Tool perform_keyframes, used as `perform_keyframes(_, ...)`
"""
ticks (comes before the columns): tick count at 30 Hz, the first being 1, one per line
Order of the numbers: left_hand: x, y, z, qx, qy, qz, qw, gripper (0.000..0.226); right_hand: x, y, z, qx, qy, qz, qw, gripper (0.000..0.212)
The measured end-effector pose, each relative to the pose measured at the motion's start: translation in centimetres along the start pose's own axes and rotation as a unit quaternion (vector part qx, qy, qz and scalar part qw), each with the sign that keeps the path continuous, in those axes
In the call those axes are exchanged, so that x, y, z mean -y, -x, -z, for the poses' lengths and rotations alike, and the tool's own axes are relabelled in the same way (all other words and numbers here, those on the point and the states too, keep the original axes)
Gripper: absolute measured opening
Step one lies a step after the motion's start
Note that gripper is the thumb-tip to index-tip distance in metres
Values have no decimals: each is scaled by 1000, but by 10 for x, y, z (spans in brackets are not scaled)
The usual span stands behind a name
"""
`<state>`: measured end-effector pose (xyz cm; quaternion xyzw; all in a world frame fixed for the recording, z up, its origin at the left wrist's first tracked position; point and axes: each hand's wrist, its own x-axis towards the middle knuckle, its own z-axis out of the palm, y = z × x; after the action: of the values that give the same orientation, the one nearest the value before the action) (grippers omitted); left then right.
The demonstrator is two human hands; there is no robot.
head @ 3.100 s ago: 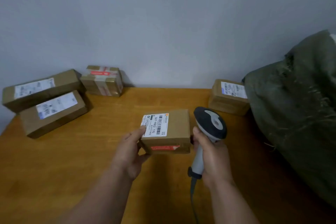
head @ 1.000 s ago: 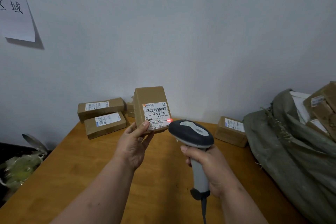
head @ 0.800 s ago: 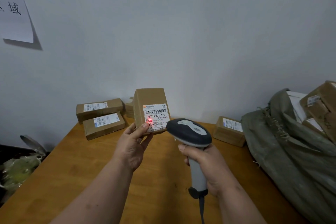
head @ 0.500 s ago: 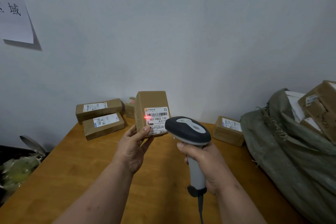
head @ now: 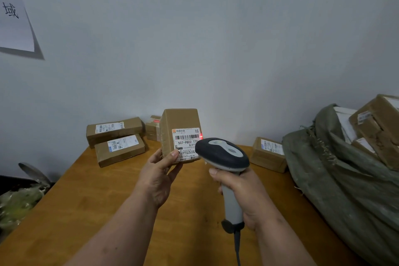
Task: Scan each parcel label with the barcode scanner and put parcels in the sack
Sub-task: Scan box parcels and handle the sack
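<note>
head view. a brown parcel (head: 180,129) is held upright above the wooden table (head: 90,196) by the left hand (head: 158,176), thumb on the lower front face and fingers curled behind it, so the grasp is on the parcel's bottom end. the barcode scanner (head: 224,158) is gripped at its handle by the right hand (head: 244,194), head aimed at the label (head: 186,143) from just beside it. a red spot is seen at the right edge of the barcode, at the label's margin.

judgement on the step: the scan appears in progress and the beam sits off-centre. the line would be better swept across the full width of the bars, with the label face kept square to the scanner window. the thumb lies at the label's lower left corner and should be kept clear of the bars. the scanner head hides the label's lower right; a little more separation may help.

the sack (head: 345,179) lies at the right on the table, olive green, its mouth open with several parcels showing inside.

writing read: "507-p802 t70" below the barcode, "p802" at the bottom, an orange logo with chinese characters at the top. a sheet on the wall (head: 13,13) carries large chinese characters, partly cut off. labels on the other parcels (head: 118,140) are too small to read.
</note>
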<state>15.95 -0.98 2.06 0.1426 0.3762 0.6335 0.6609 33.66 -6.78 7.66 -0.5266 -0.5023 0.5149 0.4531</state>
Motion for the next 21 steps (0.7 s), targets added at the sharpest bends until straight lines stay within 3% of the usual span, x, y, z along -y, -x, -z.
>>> perform_keyframes(9,4,-1,-5,11,-23,9,1000,69,0,1,3,-16,7,-2,1000,29)
perform_keyframes(16,11,-6,-9,40,-48,28,998,58,-1,5,8,-37,28,-15,999,24)
perform_keyframes(21,26,-8,-28,87,-84,48,991,59,-8,12,27,-110,17,-34,993,17)
